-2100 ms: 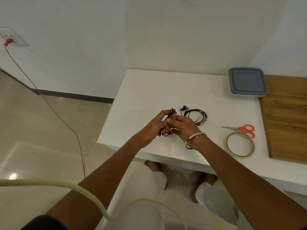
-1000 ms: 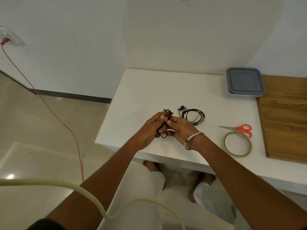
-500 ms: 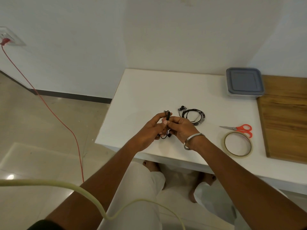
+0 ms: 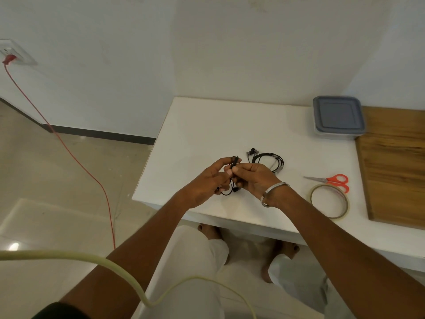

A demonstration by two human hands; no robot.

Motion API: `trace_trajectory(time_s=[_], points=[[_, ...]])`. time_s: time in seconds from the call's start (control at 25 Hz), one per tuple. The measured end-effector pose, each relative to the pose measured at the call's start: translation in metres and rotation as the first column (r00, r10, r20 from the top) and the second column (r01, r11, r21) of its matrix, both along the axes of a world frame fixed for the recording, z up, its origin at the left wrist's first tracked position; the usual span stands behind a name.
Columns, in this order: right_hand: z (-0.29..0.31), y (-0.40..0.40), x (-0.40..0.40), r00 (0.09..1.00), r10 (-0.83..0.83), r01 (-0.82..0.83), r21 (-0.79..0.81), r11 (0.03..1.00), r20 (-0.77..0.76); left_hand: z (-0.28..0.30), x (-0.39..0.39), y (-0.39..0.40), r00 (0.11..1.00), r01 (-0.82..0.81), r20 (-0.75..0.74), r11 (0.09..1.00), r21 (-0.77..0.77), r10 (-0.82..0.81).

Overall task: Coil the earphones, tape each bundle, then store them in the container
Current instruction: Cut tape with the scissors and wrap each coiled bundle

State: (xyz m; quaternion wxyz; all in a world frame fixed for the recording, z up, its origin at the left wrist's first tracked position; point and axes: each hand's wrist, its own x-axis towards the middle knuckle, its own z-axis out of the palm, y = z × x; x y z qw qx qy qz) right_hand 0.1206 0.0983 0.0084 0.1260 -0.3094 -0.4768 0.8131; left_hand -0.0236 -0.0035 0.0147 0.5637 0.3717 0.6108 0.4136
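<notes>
Two hands, left hand point(image 4: 207, 180) and right hand point(image 4: 253, 178), pinch a black earphone bundle point(image 4: 232, 178) between closed fingertips above the white table point(image 4: 207, 132); coiled earphones point(image 4: 268, 160) lie just beyond, the lidded container point(image 4: 337, 116) far right.

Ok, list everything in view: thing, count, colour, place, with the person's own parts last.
white table: one, white, centre
coiled black earphones: one, black, on table beyond the hands
black earphone cable in hand: one, black, between both hands
grey-lidded square plastic container: one, grey lid on, table's far right
orange-handled scissors: one, orange, right of hands
clear tape roll: one, yellowish, nearer than the scissors
wooden board: one, brown, far right
red cord: one, red, wall socket to floor
pale cable: one, cream, foreground
left hand: holding cable
right hand: holding cable, metal bangle on wrist
</notes>
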Motion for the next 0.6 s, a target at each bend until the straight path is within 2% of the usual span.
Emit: trace_trajectory(time_s=[0.08,0.16,0.24,0.32,0.36,0.48,0.52,0.6], points=[[-0.001,0.001,-0.001,0.999,-0.007,0.004,0.076,0.997,0.039,0.001,0.001,0.001,1.000,0.000,0.012,1.000,0.009,0.000],[-0.001,0.000,-0.002,0.999,-0.034,0.030,0.087,0.996,0.040,0.004,0.004,0.002,1.000,0.008,0.016,1.000,0.023,-0.008],[0.002,0.000,-0.001,0.997,-0.082,0.082,0.042,0.996,-0.012,0.009,0.004,0.003,0.998,-0.008,0.061,0.999,0.035,0.006],[0.003,0.001,0.003,0.990,-0.123,0.122,-0.025,0.992,-0.067,0.012,0.003,0.005,0.985,-0.058,0.167,0.998,0.033,0.052],[0.004,0.003,0.005,0.989,-0.143,0.143,0.001,0.990,-0.045,0.014,0.001,0.005,0.971,-0.079,0.228,0.997,0.025,0.071],[-0.004,0.007,0.005,0.959,-0.224,0.162,0.313,0.936,0.172,0.017,-0.002,0.004,0.918,-0.085,0.389,0.996,0.006,0.076],[-0.005,0.006,0.003,0.957,-0.215,0.139,0.341,0.930,0.197,0.019,-0.001,0.004,0.900,-0.073,0.431,0.997,0.009,0.062],[-0.010,0.003,-0.002,0.982,-0.128,0.091,0.244,0.966,0.138,0.023,0.003,0.005,0.869,-0.049,0.493,0.998,0.036,0.025]])
